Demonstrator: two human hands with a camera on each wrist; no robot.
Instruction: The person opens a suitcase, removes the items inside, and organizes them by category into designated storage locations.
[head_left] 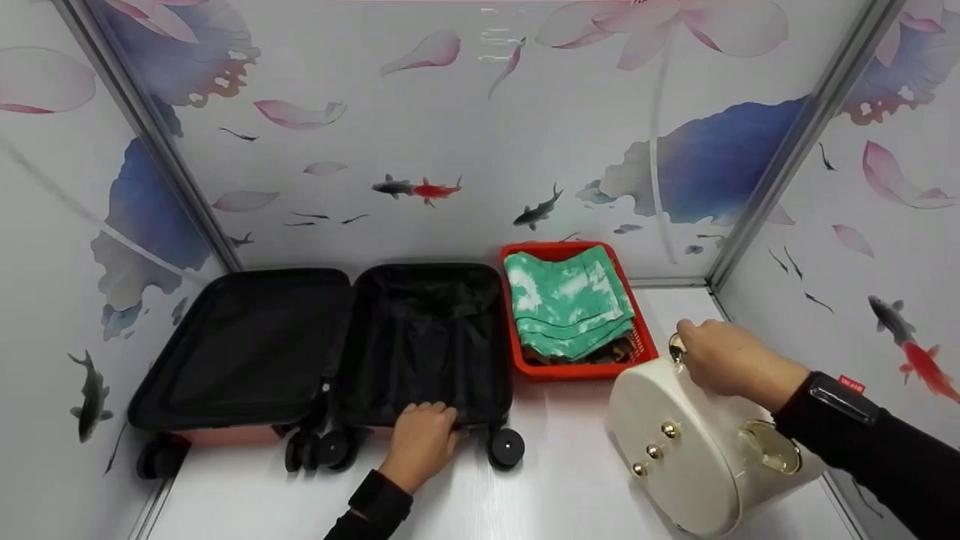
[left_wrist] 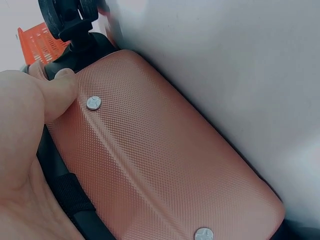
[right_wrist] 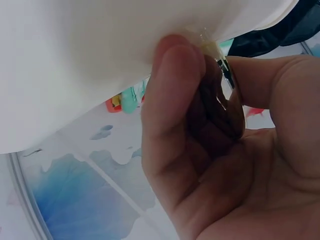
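Observation:
An open suitcase has two black-lined halves side by side, the left half [head_left: 247, 352] flat and the right half [head_left: 431, 337] with a dark fabric interior. My left hand [head_left: 422, 442] grips the near rim of the right half. In the left wrist view its thumb [left_wrist: 62, 95] lies on the pink ribbed shell [left_wrist: 160, 145]. My right hand [head_left: 720, 356] holds a gold ring handle [right_wrist: 239, 112] on a cream case [head_left: 682, 450] with gold knobs. That case is tilted, over the right side of the white surface. Part of the ring is hidden by the fingers.
A red basket [head_left: 555, 371] stands right of the suitcase, near the back wall, with folded green-and-white cloth [head_left: 574, 300] in it. Black wheels [head_left: 506, 448] jut from the suitcase's near edge. Printed wall panels [head_left: 465, 135] close the back and both sides.

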